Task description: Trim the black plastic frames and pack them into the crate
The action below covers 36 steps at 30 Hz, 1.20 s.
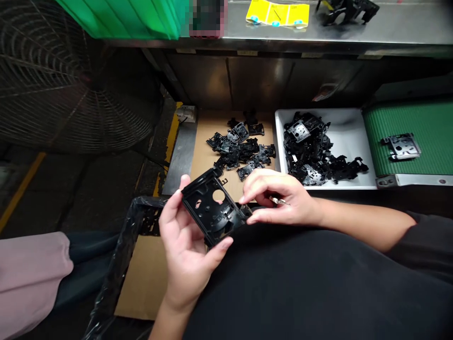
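Observation:
A black moulded plastic part (212, 204), a flat rectangular frame with a round hole, is held tilted in front of my body. My left hand (186, 241) grips it along the left and lower edges, thumb at the bottom corner. My right hand (279, 196) is closed, with thumb and index finger pinching the part's right corner. A small slim metal-tipped tool (279, 201) sticks out from the curled fingers of that hand; the rest of it is hidden. Just beyond, a pile of similar black parts (244, 148) lies on a cardboard sheet (202, 137).
A white tray (354, 137) with more black parts stands right of the cardboard. One part (403, 146) lies on a green ribbed belt (435, 123). A large fan (71, 80) and a green bin (130, 16) are at upper left. A person's pink garment (31, 278) shows lower left, near a plastic-lined box (122, 245).

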{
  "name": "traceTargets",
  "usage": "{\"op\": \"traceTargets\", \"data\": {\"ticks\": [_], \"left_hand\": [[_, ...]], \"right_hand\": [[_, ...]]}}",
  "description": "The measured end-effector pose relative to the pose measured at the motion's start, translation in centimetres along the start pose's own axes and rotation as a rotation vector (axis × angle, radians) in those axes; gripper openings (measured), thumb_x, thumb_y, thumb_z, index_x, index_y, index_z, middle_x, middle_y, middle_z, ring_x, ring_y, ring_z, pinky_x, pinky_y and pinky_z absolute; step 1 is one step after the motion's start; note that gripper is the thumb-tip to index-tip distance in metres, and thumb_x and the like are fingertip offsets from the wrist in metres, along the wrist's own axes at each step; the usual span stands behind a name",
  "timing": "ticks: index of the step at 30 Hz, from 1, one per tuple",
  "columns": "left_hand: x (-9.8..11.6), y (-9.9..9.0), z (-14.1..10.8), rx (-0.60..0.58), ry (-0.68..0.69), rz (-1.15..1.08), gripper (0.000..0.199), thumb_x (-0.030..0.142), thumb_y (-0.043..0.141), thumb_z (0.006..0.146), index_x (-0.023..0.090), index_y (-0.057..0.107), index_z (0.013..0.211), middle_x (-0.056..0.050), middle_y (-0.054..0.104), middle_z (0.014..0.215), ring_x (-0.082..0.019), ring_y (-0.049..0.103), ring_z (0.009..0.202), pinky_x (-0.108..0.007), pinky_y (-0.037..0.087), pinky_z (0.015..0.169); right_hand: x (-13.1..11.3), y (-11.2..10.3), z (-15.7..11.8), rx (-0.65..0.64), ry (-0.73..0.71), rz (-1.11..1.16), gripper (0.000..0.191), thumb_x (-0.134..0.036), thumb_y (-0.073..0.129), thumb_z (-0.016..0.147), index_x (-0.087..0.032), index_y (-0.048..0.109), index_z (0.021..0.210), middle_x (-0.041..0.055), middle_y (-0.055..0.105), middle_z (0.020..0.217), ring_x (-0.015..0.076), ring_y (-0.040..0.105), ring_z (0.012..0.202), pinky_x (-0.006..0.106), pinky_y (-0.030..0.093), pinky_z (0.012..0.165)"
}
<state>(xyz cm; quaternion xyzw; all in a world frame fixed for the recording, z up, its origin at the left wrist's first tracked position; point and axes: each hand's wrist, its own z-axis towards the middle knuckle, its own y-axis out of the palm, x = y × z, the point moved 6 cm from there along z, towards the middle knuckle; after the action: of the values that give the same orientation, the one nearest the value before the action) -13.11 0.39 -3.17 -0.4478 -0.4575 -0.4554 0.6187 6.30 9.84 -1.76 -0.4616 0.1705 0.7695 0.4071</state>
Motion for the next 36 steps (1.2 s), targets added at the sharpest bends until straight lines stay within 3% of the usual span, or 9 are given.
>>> {"op": "traceTargets", "data": {"ticks": [4,6,9,11,14,17,21,28,36], "left_hand": [[-2.7,-0.2,-1.1,0.002,-0.138,-0.195,0.099,0.046,0.086,0.081,0.036,0.030,0.163,-0.013,0.043,0.166,-0.033,0.050,0.149,-0.047,0.056,0.112],[-5.4,-0.2,-1.9,0.063,-0.243,-0.315,0.084,0.053,0.074,0.090,0.034,0.033,0.160,-0.014,0.056,0.151,-0.029,0.060,0.140,-0.044,0.058,0.109],[-11.8,-1.4,-4.0,0.210,-0.443,-0.251,0.060,0.047,0.062,0.099,0.032,0.038,0.152,-0.011,0.064,0.135,-0.024,0.067,0.127,-0.044,0.057,0.108],[-16.8,-4.1,-6.2,0.298,-0.537,0.021,0.060,0.047,0.059,0.099,0.031,0.034,0.151,-0.011,0.064,0.136,-0.023,0.068,0.124,-0.042,0.056,0.108],[-24.5,-9.6,-11.3,0.438,-0.673,0.232,0.067,0.035,0.069,0.092,0.023,0.034,0.147,-0.016,0.057,0.142,-0.026,0.061,0.134,-0.046,0.046,0.119],[-30.8,-14.2,-17.8,0.487,-0.860,0.454,0.059,0.022,0.075,0.085,0.017,0.049,0.137,-0.018,0.054,0.142,-0.034,0.051,0.141,-0.055,0.038,0.123],[-36.8,-15.2,-24.7,0.353,-1.060,0.628,0.039,0.025,0.074,0.091,0.017,0.063,0.127,-0.013,0.060,0.138,-0.033,0.058,0.131,-0.059,0.047,0.113],[-42.7,-14.3,-28.1,0.161,-1.184,0.796,0.043,0.038,0.070,0.097,0.018,0.062,0.135,-0.013,0.061,0.142,-0.030,0.061,0.127,-0.055,0.053,0.106],[-43.4,-14.7,-27.4,0.105,-1.111,0.750,0.045,0.035,0.071,0.096,0.019,0.062,0.137,-0.012,0.059,0.146,-0.033,0.055,0.135,-0.059,0.047,0.112]], "right_hand": [[1.2,2.2,0.3,-0.047,-0.048,-0.060,0.028,-0.030,0.084,0.090,-0.015,0.074,0.111,0.0063,0.070,0.093,0.0154,0.064,0.082,0.028,0.055,0.073],[2.0,4.5,0.2,-0.164,-0.091,-0.107,0.026,-0.028,0.078,0.095,-0.014,0.074,0.116,0.0098,0.070,0.100,0.0176,0.069,0.089,0.029,0.058,0.079],[4.5,8.2,-0.6,-0.395,-0.064,-0.193,0.027,-0.030,0.068,0.101,-0.017,0.071,0.125,0.0130,0.071,0.114,0.0208,0.073,0.100,0.029,0.059,0.082],[7.3,9.4,-1.4,-0.478,0.056,-0.219,0.033,-0.037,0.070,0.100,-0.019,0.070,0.127,0.0130,0.071,0.117,0.0212,0.074,0.098,0.029,0.059,0.080],[12.8,8.6,-3.7,-0.500,0.324,-0.339,0.033,-0.038,0.072,0.097,-0.018,0.070,0.124,0.0112,0.072,0.108,0.0233,0.072,0.099,0.034,0.059,0.088],[18.3,6.1,-7.8,-0.589,0.589,-0.631,0.024,-0.028,0.067,0.097,-0.018,0.071,0.119,0.0129,0.071,0.112,0.0257,0.072,0.102,0.038,0.058,0.092],[22.0,3.6,-13.0,-0.616,0.748,-0.815,0.029,-0.028,0.063,0.096,-0.019,0.069,0.123,0.0151,0.067,0.122,0.0278,0.074,0.096,0.039,0.061,0.084],[24.1,1.9,-16.7,-0.570,0.825,-0.989,0.052,-0.032,0.061,0.096,-0.020,0.053,0.146,0.0198,0.058,0.141,0.0318,0.077,0.097,0.044,0.063,0.086],[25.1,1.4,-16.4,-0.533,0.847,-0.995,0.053,-0.033,0.063,0.096,-0.019,0.053,0.146,0.0214,0.057,0.142,0.0344,0.075,0.102,0.046,0.062,0.089]]}}
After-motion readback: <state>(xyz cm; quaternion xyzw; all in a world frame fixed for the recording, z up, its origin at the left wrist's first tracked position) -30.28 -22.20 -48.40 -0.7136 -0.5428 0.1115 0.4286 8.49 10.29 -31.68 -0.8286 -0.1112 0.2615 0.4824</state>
